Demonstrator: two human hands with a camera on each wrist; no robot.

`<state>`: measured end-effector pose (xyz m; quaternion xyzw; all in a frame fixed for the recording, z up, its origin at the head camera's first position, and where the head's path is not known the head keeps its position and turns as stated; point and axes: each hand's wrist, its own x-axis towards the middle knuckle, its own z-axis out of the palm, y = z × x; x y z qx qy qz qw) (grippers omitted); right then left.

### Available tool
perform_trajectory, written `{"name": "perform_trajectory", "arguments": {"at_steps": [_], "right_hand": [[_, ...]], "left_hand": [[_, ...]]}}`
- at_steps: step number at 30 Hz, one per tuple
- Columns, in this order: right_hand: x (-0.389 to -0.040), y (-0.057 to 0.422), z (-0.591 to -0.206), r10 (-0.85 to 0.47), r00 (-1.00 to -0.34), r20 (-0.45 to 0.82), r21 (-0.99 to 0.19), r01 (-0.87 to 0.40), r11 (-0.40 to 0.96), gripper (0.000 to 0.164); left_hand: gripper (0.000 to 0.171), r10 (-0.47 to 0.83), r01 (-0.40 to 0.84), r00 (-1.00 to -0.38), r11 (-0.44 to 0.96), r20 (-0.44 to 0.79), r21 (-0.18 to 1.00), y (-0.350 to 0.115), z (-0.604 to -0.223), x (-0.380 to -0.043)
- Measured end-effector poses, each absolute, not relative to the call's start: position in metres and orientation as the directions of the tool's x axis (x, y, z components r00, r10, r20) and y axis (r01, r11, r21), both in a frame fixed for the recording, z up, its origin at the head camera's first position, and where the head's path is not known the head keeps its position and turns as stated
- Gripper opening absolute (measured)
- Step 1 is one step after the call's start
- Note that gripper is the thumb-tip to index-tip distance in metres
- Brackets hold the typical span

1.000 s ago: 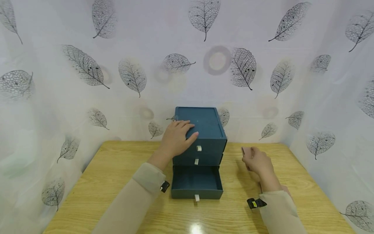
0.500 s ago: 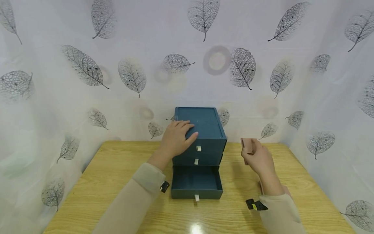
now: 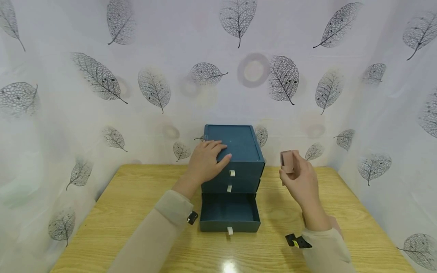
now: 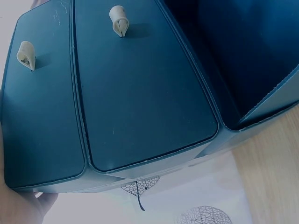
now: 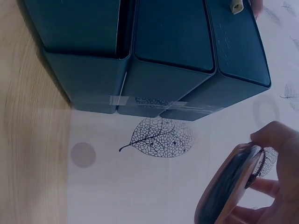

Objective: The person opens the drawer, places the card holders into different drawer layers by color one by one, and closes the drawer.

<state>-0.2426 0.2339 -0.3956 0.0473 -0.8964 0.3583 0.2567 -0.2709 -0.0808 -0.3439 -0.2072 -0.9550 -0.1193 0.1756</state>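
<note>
A dark blue desktop drawer unit point(image 3: 235, 142) stands mid-table with its bottom drawer point(image 3: 230, 226) pulled out and its upper two pushed in. My left hand point(image 3: 206, 161) rests on the unit's top left edge, fingers spread. To the right of the unit, my right hand point(image 3: 304, 185) pinches a small flat pink case point(image 3: 287, 161) between thumb and fingers, held up at about the height of the unit's top. In the right wrist view the pink case point(image 5: 226, 186) shows a rounded outline and a dark glossy face; its exact kind I cannot tell.
White loop pulls point(image 4: 120, 21) stick out from the drawer fronts. Partly hidden under my right sleeve, something pinkish point(image 3: 334, 223) lies on the wooden table point(image 3: 143, 212). A white leaf-print curtain point(image 3: 191, 98) hangs behind and along both sides.
My right hand has risen from low over the table, carrying the pink case upward and tilting it. My left hand and the drawer unit have stayed put.
</note>
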Motion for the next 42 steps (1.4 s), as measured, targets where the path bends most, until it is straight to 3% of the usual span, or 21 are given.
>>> {"name": "perform_trajectory", "arguments": {"at_steps": [11,19,30,35,42], "right_hand": [[-0.242,0.222,-0.399,0.052,-0.779,0.625,-0.700,-0.529,0.480,0.074],[-0.244,0.215,-0.400,-0.068,-0.684,0.726,-0.682,-0.730,0.051,0.074],[-0.238,0.211,-0.400,-0.174,-0.659,0.732,-0.678,-0.683,-0.271,0.064],[-0.237,0.207,-0.395,-0.265,-0.637,0.724,-0.682,-0.602,-0.415,0.065],[-0.236,0.205,-0.392,-0.445,-0.572,0.689,-0.724,-0.526,-0.446,0.068]], "left_hand": [[0.056,0.355,0.440,-0.851,0.884,0.386,0.157,-0.081,-0.344,-0.272],[0.056,0.351,0.432,-0.861,0.886,0.368,0.167,-0.081,-0.342,-0.270],[0.057,0.355,0.431,-0.865,0.888,0.356,0.160,-0.080,-0.341,-0.270],[0.057,0.353,0.429,-0.864,0.890,0.360,0.156,-0.080,-0.342,-0.271],[0.058,0.352,0.429,-0.861,0.890,0.366,0.152,-0.080,-0.344,-0.272]]}}
